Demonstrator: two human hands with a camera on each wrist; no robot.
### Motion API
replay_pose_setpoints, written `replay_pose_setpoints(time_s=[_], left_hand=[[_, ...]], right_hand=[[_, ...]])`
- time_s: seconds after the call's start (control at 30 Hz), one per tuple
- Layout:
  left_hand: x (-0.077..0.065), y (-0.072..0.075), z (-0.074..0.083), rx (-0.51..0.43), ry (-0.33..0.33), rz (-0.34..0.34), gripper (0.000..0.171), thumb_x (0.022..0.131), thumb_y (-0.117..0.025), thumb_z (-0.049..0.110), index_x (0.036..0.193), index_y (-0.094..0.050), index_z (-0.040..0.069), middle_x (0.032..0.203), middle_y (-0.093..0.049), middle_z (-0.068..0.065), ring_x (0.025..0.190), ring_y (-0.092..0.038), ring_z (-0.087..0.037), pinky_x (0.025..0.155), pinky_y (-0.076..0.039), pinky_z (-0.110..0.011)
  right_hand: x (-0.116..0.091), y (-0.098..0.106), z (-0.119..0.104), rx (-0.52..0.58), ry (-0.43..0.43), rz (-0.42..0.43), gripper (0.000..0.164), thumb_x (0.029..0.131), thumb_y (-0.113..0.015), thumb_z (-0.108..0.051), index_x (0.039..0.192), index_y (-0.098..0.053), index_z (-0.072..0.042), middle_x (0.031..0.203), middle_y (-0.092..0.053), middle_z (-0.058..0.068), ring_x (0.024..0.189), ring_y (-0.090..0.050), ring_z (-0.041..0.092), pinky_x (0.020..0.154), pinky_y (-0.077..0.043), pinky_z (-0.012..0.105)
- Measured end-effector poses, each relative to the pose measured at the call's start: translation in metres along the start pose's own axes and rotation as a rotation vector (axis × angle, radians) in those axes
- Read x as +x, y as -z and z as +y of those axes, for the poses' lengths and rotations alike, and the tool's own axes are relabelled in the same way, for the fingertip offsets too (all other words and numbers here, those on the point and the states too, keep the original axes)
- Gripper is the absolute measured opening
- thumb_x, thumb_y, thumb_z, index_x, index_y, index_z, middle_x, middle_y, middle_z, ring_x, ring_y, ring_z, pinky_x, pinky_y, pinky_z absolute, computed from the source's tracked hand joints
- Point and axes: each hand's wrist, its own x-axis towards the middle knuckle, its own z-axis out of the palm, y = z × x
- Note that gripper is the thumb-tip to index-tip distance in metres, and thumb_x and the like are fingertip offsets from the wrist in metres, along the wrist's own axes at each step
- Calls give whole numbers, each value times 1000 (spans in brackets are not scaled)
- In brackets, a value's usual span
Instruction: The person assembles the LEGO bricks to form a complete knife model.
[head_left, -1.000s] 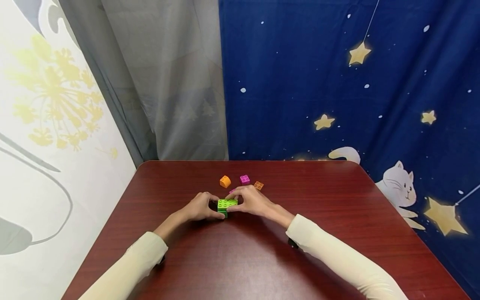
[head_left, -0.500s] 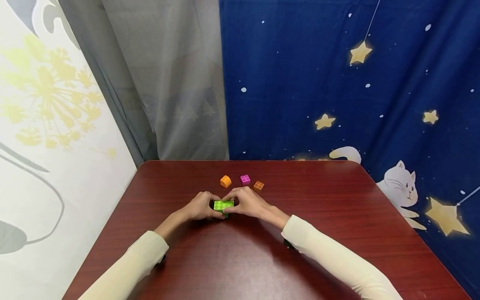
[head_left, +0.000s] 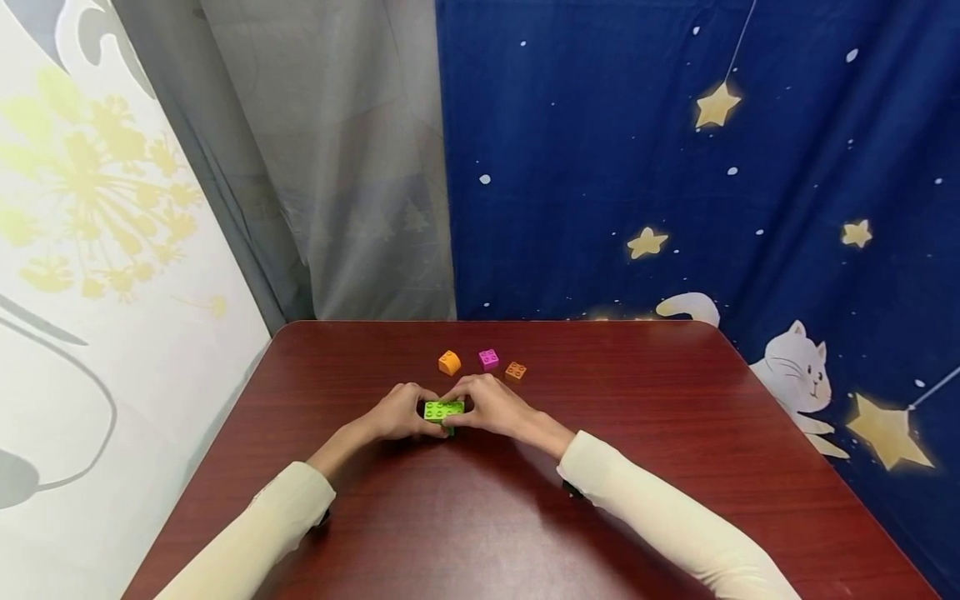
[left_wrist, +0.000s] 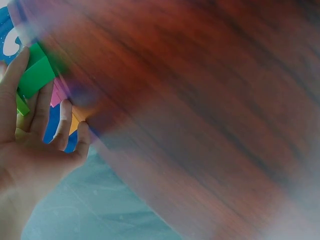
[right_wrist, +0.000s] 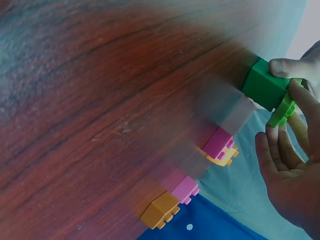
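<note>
Lime green, studded in two rows along its flat top, one oblong brick (head_left: 437, 409) sits between the two hands, over one deeper-green block (right_wrist: 265, 84) with smooth, plain sides; whether the pair is pressed fully together I cannot tell. Left hand (head_left: 400, 414) grips the deeper-green block, its thumb lying against one side, while the right hand (head_left: 495, 407) pinches the oblong brick between thumb and fingertips from the other side. Just beyond the hands lie four loose bricks. One is orange (head_left: 449, 362), rounded on top with two studs, beyond the gap between the hands. Two are magenta: a square one with four studs (head_left: 488, 359) beyond the right hand, and a nearer one (right_wrist: 218, 142) that shows in the right wrist view beside the right hand's fingers. One is brown-orange (head_left: 515, 371), square, four-studded, beyond the right hand's knuckles and farther right than the rest. Under both hands spreads one reddish-brown table (head_left: 480, 508) with wood grain, and two cream sleeves (head_left: 277, 517) reach in behind the wrists. Past the table, ahead of the hands, hang one grey curtain (head_left: 367, 167) and one blue curtain (head_left: 570, 167), printed with four whole gold stars and one white cat (head_left: 802, 367).
</note>
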Motion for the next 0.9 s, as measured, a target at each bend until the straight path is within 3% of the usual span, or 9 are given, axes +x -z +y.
replay_pose_setpoints(time_s=[0.23,0.57,0.77,0.9], left_hand=[[0,1,0,20,-12,5,36,77,-94,34,106,-79,18,77,-69,10,54,-61,-9,56,-53,-27],[0,-1,0,3,1,5,31,78,-94,32,102,-79,19,77,-69,8,53,-62,-10,54,-53,-28],[0,-2,0,-6,4,2,31,78,-94,31,102,-79,18,78,-69,7,54,-62,-10,55,-54,-29],[0,-1,0,4,7,6,31,78,-94,32,102,-79,19,78,-69,8,54,-62,-9,55,-54,-28]], right_hand=[[0,-2,-3,-43,-1,9,33,90,-83,-36,117,-80,-16,107,-74,-3,93,-64,7,80,-51,19],[-5,-9,5,45,-1,57,35,88,-85,-35,118,-79,-17,107,-73,-3,93,-64,8,80,-52,20],[-10,-13,7,60,8,104,33,89,-85,-30,118,-80,-16,112,-75,0,114,-66,18,96,-54,31],[-10,-16,10,57,17,122,34,89,-85,-31,119,-80,-18,111,-76,-3,116,-65,15,97,-53,30]])
